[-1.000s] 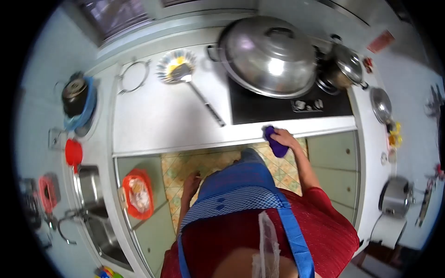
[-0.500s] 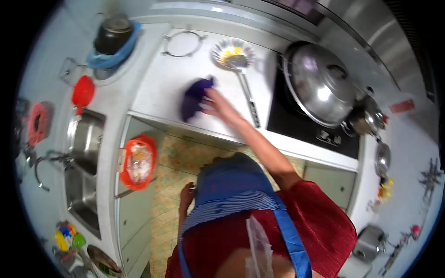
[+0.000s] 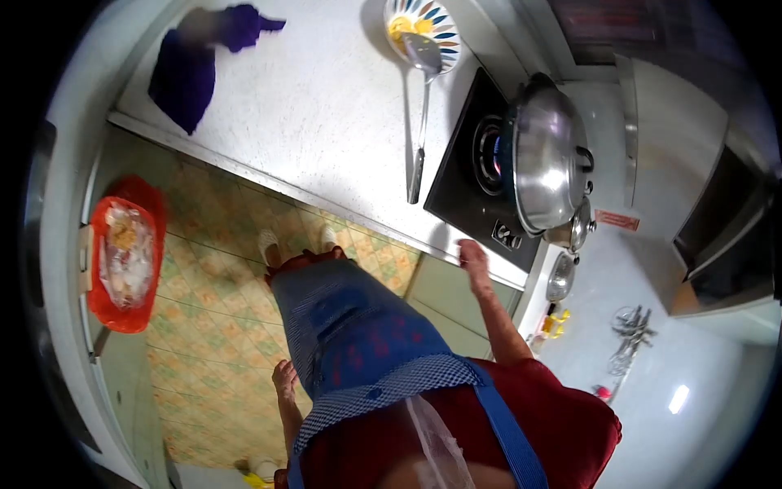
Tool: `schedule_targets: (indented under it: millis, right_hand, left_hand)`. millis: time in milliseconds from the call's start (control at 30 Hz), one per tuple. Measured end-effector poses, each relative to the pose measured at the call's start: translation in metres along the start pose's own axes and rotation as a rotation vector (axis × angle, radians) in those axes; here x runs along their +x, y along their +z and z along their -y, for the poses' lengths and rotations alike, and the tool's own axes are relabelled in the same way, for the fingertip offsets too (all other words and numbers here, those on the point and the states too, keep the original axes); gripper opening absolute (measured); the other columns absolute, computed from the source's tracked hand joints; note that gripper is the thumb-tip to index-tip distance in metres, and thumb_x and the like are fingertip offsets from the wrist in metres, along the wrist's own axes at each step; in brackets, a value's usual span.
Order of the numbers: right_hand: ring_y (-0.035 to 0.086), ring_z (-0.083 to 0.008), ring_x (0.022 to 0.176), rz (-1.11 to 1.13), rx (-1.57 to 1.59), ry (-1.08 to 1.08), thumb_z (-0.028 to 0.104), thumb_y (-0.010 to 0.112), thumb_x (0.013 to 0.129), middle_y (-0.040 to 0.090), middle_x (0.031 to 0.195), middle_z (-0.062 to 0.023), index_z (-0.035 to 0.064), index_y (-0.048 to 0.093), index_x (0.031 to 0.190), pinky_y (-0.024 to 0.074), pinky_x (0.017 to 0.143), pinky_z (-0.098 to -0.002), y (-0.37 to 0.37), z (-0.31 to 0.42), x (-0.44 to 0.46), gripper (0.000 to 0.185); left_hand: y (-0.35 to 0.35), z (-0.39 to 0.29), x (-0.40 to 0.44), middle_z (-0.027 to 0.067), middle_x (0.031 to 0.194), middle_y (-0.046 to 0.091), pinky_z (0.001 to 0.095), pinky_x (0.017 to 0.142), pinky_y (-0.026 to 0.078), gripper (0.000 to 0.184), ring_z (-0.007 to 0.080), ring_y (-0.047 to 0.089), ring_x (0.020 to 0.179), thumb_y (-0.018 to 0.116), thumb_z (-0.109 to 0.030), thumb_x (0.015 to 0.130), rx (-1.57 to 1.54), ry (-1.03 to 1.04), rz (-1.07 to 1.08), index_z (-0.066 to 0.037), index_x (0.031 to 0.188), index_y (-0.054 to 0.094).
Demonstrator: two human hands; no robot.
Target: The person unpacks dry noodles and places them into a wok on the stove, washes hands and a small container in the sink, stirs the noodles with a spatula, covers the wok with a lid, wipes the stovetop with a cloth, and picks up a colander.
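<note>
My right hand [image 3: 473, 262] is raised in front of the cooktop's front edge, near its control knob [image 3: 507, 234]. It holds nothing, and its fingers are loosely apart. My left hand [image 3: 285, 381] hangs at my side over the floor, empty, fingers apart. On the gas cooktop [image 3: 458, 167] a large wok with a domed metal lid [image 3: 554, 155] covers part of a burner, where a bluish flame shows. A crumpled purple cloth [image 3: 183, 81] lies on the white counter. Beside the cooktop, a metal spatula [image 3: 423, 122] rests with its blade in a patterned dish [image 3: 448, 42] holding yellow food bits.
An orange-red bin with a plastic liner [image 3: 155, 236] hangs on the cabinet at left, holding scraps. Behind the wok stand a smaller metal pot [image 3: 580, 224] and a round metal lid or strainer [image 3: 562, 277]. Utensils [image 3: 631, 334] hang on the wall at right.
My right hand has let go of the purple cloth, which lies on the counter, and has moved right to the cooktop's front. My view has turned toward the cooktop.
</note>
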State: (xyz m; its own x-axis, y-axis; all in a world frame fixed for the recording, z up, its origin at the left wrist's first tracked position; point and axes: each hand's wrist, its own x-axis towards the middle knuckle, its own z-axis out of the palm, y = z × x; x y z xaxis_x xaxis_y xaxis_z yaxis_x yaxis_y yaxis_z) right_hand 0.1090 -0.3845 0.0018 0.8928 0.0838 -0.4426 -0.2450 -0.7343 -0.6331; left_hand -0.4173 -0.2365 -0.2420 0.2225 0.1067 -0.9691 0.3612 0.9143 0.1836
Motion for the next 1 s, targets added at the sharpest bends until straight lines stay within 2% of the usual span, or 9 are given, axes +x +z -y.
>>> schedule_targets:
  millis: [200,433,600,667,700,733,800,867,1000]
  right_hand:
    - [0.049,-0.0109,0.058,-0.606,0.01,0.222,0.038,0.051,0.088,0.055,0.078,-0.0007,0.0159,0.052,0.101,0.04,0.047,-0.0245,-0.139,-0.11,0.078,0.026]
    - [0.041,-0.0102,0.04,-0.511,-0.02,0.391,0.047,0.047,0.087,0.049,0.055,-0.0016,0.0144,0.05,0.088,0.0298,0.036,-0.0252,-0.143,-0.116,0.135,0.033]
    - [0.044,-0.012,0.042,-0.476,-0.089,0.4,0.041,0.052,0.087,0.053,0.056,-0.0028,0.0134,0.055,0.093,0.0325,0.037,-0.0279,-0.162,-0.154,0.16,0.028]
    - [0.051,-0.0153,0.048,-0.581,-0.315,0.437,0.033,0.057,0.084,0.059,0.066,-0.0057,0.0132,0.058,0.098,0.0393,0.042,-0.031,-0.173,-0.179,0.171,0.025]
    - [0.058,-0.0217,0.066,-0.624,-0.381,0.408,0.031,0.058,0.081,0.063,0.082,-0.0088,0.0125,0.06,0.1,0.0463,0.057,-0.035,-0.168,-0.181,0.17,0.027]
    - [0.058,-0.0217,0.066,-0.641,-0.346,0.419,0.031,0.058,0.081,0.063,0.082,-0.0088,0.0125,0.06,0.1,0.0463,0.057,-0.035,-0.169,-0.193,0.173,0.027]
    - [0.061,-0.0242,0.07,-0.67,-0.644,0.043,0.027,0.054,0.081,0.064,0.083,-0.0125,0.0079,0.06,0.103,0.0479,0.06,-0.0358,-0.176,-0.219,0.178,0.03]
    - [0.057,-0.0309,0.096,-0.59,-0.789,0.074,0.03,0.057,0.077,0.061,0.106,-0.016,0.0052,0.06,0.107,0.0439,0.081,-0.0377,-0.161,-0.19,0.166,0.039]
    - [0.056,-0.0372,0.093,-0.464,-0.829,0.176,0.039,0.056,0.077,0.061,0.1,-0.0178,0.0041,0.058,0.1,0.0449,0.077,-0.043,-0.154,-0.204,0.167,0.041]
  left_hand:
    - [0.033,0.046,-0.017,0.0073,0.089,0.061,0.0273,0.057,0.046,0.03,0.0182,0.06,0.072,0.056,-0.013,0.081,0.017,-0.09,-0.087,-0.004,0.109,0.055]
    - [0.051,0.051,-0.005,0.0073,0.089,0.061,0.0273,0.057,0.046,0.029,0.0181,0.059,0.071,0.056,-0.013,0.08,0.033,-0.105,-0.097,-0.004,0.108,0.056]
    - [0.059,0.031,0.001,0.0072,0.088,0.061,0.0274,0.057,0.046,0.029,0.0181,0.059,0.071,0.056,-0.012,0.08,0.088,-0.071,-0.095,-0.004,0.107,0.057]
    - [0.058,0.025,0.001,0.0072,0.088,0.061,0.0274,0.057,0.046,0.028,0.018,0.059,0.071,0.057,-0.012,0.08,0.133,-0.055,-0.091,-0.004,0.107,0.057]
    - [0.055,0.02,0.0,0.0072,0.088,0.061,0.0274,0.057,0.046,0.028,0.018,0.059,0.071,0.057,-0.012,0.08,0.157,-0.046,-0.087,-0.004,0.107,0.057]
    - [0.052,0.016,-0.002,0.0072,0.088,0.061,0.0274,0.057,0.046,0.028,0.018,0.059,0.07,0.057,-0.012,0.079,0.191,-0.042,-0.077,-0.004,0.107,0.057]
    - [0.047,0.001,0.0,0.0072,0.088,0.061,0.0274,0.057,0.046,0.028,0.018,0.059,0.07,0.057,-0.012,0.079,0.262,-0.033,-0.052,-0.004,0.106,0.057]
    - [0.042,-0.02,0.004,0.0072,0.088,0.061,0.0274,0.057,0.046,0.028,0.018,0.059,0.07,0.057,-0.012,0.079,0.357,-0.023,-0.02,-0.004,0.106,0.057]
    - [0.044,-0.072,0.023,0.0071,0.087,0.061,0.0274,0.057,0.046,0.028,0.0179,0.059,0.07,0.057,-0.012,0.079,0.572,0.009,0.045,-0.004,0.105,0.058]
